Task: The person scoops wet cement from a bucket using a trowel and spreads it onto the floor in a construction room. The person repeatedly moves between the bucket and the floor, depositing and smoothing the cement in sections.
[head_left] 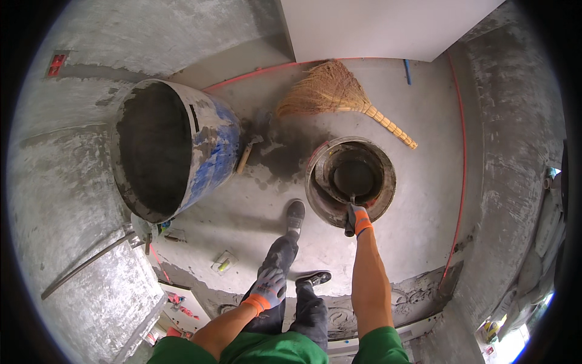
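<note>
My right hand (pixel 357 217), in a grey glove with an orange cuff, is closed round the dark handle (pixel 349 230) of a tool. The tool's metal neck reaches over the near rim of a mortar-stained round bucket (pixel 388 162); its working end cannot be made out. Inside are a smaller dark ring and a round patch of grey, wet-looking material (pixel 354 178). My left hand (pixel 270 284), gloved the same way, lies over my left knee with its fingers apart and holds nothing.
A big blue-and-white barrel (pixel 212 145) lies tipped at the left. Beside it is a wooden-handled tool (pixel 245 159) near a damp floor patch (pixel 285 148). A straw broom (pixel 339 91) lies beyond the bucket. A small trowel-like float (pixel 224 262) sits by my left foot.
</note>
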Motion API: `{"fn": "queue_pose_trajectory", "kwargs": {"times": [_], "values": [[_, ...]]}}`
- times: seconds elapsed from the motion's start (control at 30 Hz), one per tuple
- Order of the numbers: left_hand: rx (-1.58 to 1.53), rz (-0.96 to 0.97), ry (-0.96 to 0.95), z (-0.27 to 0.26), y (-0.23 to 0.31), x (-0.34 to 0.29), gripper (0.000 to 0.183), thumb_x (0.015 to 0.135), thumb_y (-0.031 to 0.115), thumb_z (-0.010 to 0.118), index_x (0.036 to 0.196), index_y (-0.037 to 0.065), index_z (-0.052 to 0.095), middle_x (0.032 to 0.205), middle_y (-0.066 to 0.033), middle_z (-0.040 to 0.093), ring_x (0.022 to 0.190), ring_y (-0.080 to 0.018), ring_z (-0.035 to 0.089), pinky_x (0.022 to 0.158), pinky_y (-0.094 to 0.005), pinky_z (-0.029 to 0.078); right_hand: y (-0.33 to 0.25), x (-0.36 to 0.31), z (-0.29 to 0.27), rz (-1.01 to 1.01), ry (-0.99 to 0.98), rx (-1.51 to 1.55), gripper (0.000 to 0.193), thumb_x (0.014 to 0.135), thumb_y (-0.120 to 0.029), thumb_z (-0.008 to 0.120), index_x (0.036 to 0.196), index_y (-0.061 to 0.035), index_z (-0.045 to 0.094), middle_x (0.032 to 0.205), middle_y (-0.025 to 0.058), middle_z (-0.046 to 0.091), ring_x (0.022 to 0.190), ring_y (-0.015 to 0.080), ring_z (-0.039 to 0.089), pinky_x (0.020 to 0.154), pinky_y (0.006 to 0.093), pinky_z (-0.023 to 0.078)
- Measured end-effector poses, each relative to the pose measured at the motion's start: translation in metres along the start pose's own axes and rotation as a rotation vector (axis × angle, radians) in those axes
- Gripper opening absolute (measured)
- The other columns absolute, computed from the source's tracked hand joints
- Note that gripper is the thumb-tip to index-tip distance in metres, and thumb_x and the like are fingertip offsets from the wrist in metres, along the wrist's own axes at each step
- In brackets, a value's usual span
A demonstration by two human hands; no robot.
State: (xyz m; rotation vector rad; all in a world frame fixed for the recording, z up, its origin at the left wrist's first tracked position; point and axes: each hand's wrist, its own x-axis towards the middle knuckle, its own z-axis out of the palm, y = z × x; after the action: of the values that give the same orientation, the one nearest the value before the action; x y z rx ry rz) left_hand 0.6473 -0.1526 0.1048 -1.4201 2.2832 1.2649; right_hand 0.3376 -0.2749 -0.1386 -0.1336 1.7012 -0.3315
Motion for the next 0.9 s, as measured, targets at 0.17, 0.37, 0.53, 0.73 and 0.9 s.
{"fn": "queue_pose_trajectory", "kwargs": {"times": [0.17, 0.37, 0.53, 0.73, 0.9], "values": [[-0.013, 0.011, -0.113, -0.015, -0.014, 0.003, 0.027, 0.07, 0.026, 0.057, 0.091, 0.009, 0.058, 0.106, -0.0095, 0.056, 0.111, -0.0285, 0.045, 0.097, -0.0453, 0.029, 0.035, 0.04, 0.025, -0.053, 0.058, 0.032, 0.036, 0.088, -0.035, 0.05, 0.064, -0.0078, 0.049, 0.049, 0.0079, 0.048, 0.036, 0.0231, 0.045, 0.035, 0.0351, 0.037], [-0.047, 0.037, -0.089, -0.02, -0.023, -0.003, 0.026, 0.072, 0.026, 0.056, 0.092, 0.009, 0.058, 0.106, -0.0094, 0.056, 0.111, -0.0281, 0.046, 0.096, -0.0451, 0.031, -0.003, -0.019, 0.037, 0.201, 0.032, 0.413, 0.037, 0.087, -0.038, 0.053, 0.064, -0.0104, 0.044, 0.048, 0.0038, 0.043, 0.037, 0.0181, 0.042, 0.035, 0.0325, 0.037], [0.002, 0.084, -0.074, -0.009, -0.027, -0.018, 0.028, 0.072, 0.026, 0.056, 0.093, 0.007, 0.06, 0.106, -0.0098, 0.057, 0.11, -0.0268, 0.046, 0.097, -0.0435, 0.031, -0.034, -0.063, 0.041, 0.035, 0.156, 0.298, 0.039, 0.085, -0.042, 0.055, 0.065, -0.0103, 0.044, 0.048, 0.0041, 0.043, 0.036, 0.0167, 0.042, 0.034, 0.0299, 0.036], [0.097, 0.133, -0.102, 0.007, -0.037, -0.044, 0.033, 0.075, 0.029, 0.055, 0.1, 0.008, 0.059, 0.112, -0.0096, 0.056, 0.113, -0.0272, 0.045, 0.098, -0.0436, 0.03, -0.01, -0.117, 0.043, -0.044, -0.017, 0.562, 0.037, 0.084, -0.043, 0.056, 0.072, -0.0097, 0.046, 0.053, 0.0038, 0.045, 0.039, 0.0162, 0.044, 0.034, 0.0298, 0.036], [0.127, 0.203, 0.0, 0.026, -0.049, -0.077, 0.033, 0.073, 0.027, 0.056, 0.1, 0.009, 0.059, 0.111, -0.0092, 0.055, 0.113, -0.0264, 0.045, 0.1, -0.0434, 0.029, 0.0, -0.133, 0.054, -0.129, 0.003, 0.514, 0.039, 0.084, -0.046, 0.055, 0.074, -0.008, 0.049, 0.054, 0.0013, 0.045, 0.041, 0.0132, 0.043, 0.036, 0.0279, 0.037]]}}
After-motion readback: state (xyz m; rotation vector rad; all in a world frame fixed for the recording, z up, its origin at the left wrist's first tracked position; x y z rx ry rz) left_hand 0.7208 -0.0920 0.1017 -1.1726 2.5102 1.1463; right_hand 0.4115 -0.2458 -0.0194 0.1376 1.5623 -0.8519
